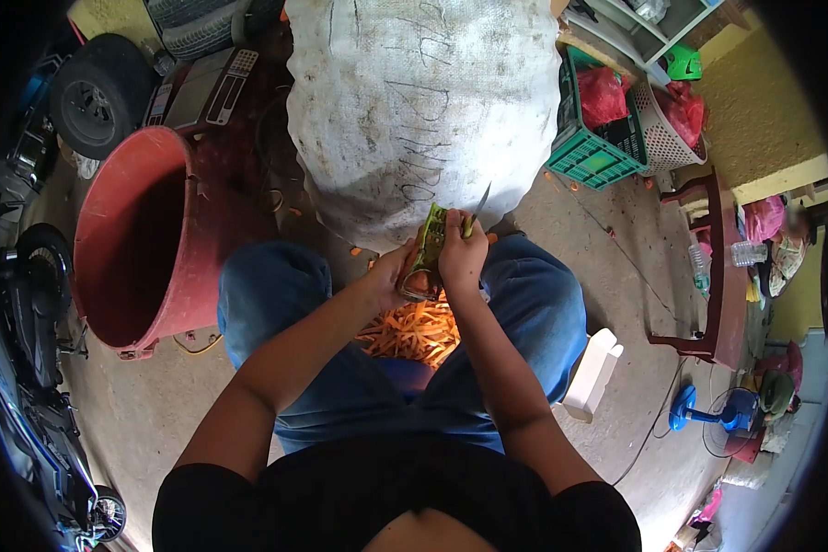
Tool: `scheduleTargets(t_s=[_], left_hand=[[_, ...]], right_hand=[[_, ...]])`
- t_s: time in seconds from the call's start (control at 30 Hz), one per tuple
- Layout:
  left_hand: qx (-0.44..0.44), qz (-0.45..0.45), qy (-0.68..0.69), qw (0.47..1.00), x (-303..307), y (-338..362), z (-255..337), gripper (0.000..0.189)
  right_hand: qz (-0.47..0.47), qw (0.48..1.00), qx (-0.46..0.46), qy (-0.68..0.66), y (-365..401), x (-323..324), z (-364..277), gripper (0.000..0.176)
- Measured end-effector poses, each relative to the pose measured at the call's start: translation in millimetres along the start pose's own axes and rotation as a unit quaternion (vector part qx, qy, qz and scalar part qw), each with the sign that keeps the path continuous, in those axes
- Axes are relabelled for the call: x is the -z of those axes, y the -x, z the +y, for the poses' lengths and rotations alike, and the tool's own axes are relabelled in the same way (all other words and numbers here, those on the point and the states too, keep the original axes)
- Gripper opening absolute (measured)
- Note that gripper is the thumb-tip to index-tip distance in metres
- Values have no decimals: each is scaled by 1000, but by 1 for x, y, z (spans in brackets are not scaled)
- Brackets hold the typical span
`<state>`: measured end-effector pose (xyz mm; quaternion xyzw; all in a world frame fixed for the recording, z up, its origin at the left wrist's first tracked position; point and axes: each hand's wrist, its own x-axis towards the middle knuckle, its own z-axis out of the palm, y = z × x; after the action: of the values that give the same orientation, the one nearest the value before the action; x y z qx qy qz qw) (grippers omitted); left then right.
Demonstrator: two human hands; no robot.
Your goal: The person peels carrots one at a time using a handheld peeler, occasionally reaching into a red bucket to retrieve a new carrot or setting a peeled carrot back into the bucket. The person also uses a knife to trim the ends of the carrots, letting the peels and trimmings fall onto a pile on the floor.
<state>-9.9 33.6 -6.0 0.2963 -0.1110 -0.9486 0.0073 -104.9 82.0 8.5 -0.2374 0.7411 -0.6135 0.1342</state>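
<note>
My left hand (394, 274) is closed around the side of a dark green and brown, long piece (426, 253) with a bright green upper edge and a reddish-brown patch near its lower end. What kind of thing it is, I cannot tell. My right hand (463, 253) is closed on a small knife (482, 199) with a yellowish handle, its blade pointing up and away from me. The right thumb side lies against the green piece. Below both hands, between my knees, lies a heap of orange strips (414, 333), partly hidden by my forearms.
A big white woven sack (414, 110) stands in front of me. To the left are a red tub (170, 239) and a tyre (101, 97). At right are a green crate (598, 152), a white box (593, 375) and a blue fan (731, 414). Orange scraps dot the floor.
</note>
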Motion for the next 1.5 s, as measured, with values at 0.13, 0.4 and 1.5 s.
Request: scheduleTargets(t_s=[0.13, 0.4, 1.5], left_hand=[[26, -123, -76, 989, 36, -14, -2, 39], [93, 17, -249, 964, -19, 25, 0, 39], [-28, 4, -76, 997, 18, -3, 12, 35]], right_hand=[[46, 996, 53, 53, -5, 5, 13, 22], [219, 969, -65, 88, -86, 55, 39, 30], [4, 997, 25, 68, -4, -4, -16, 22]])
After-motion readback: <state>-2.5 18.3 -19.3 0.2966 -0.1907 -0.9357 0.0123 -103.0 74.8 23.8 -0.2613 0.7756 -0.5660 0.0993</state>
